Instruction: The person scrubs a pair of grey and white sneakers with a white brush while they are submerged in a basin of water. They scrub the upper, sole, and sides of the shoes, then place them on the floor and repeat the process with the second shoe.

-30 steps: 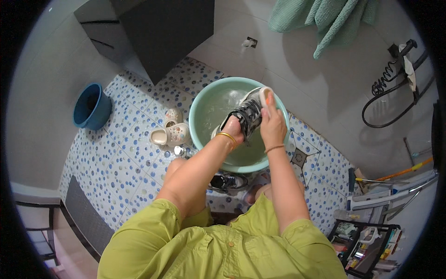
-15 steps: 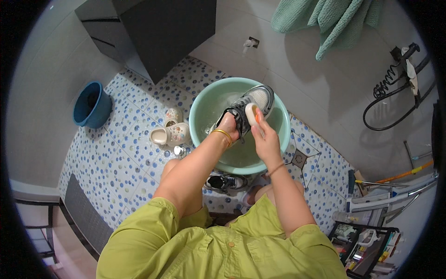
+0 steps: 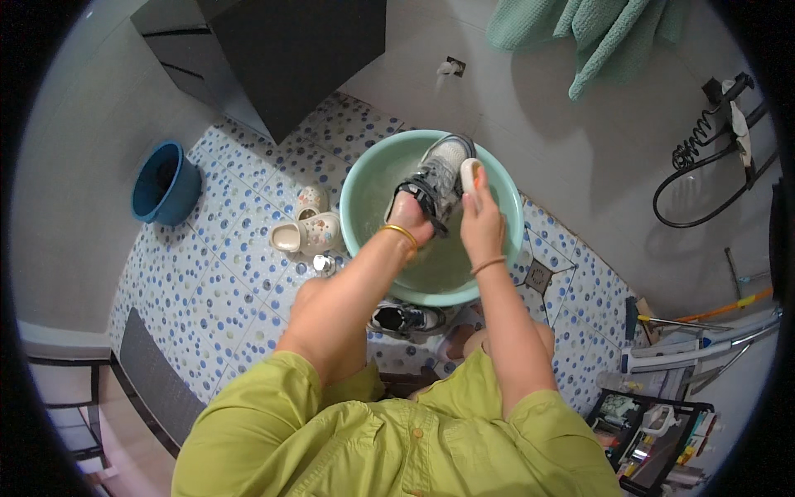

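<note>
My left hand is pushed into the ankle opening of a grey and white sneaker with dark laces, its fingers hidden in the shoe. It holds the sneaker over a pale green basin of cloudy water, toe pointing away from me. A small white scrub brush with some orange on it is gripped in my right hand. The brush is against or very near the right side of the shoe's front; contact cannot be made out. Another sneaker, dark and white, stands on the floor just before the basin.
Cream clogs and a small silvery-white object lie left of the basin. Farther left stands a blue bucket. A floor drain is at the basin's right. A black-framed rack holds toiletries at lower right.
The sneaker has turned more upright, its toe shifting slightly left. My right hand and the brush have moved a little up and to the right, along the shoe's side.
</note>
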